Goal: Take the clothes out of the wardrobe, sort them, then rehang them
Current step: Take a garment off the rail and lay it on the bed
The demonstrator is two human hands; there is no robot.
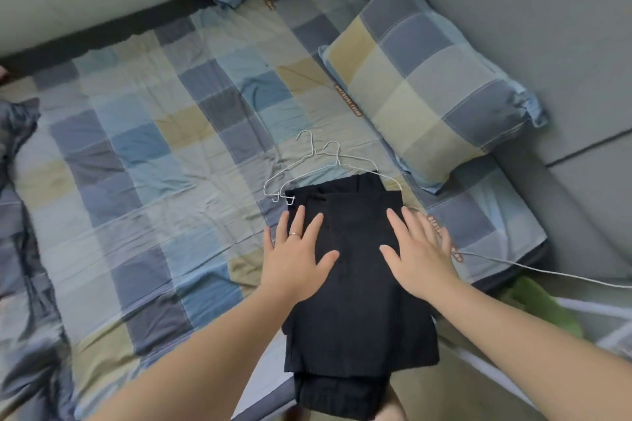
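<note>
A blue, grey and beige checked bed sheet (143,154) carries a matching checked pillow (427,92) at its right side. Near its front edge lies a folded black fabric garment (359,301), possibly trousers, though the folds hide its cut. The left hand (294,256) and right hand (420,256) rest flat on it, fingers straight and spread, gripping nothing; two thin white wire hangers (307,164) lie at its far end.

Under the flat left hand (297,255) and right hand (418,255) lie dark trousers (359,284) of matt, finely woven cloth. Just beyond the fingertips, two hangers (318,167) are thin pale wire with a dull metal sheen. The bed sheet (154,164) left of the hands is creased, matt checked cotton-like cloth.
</note>
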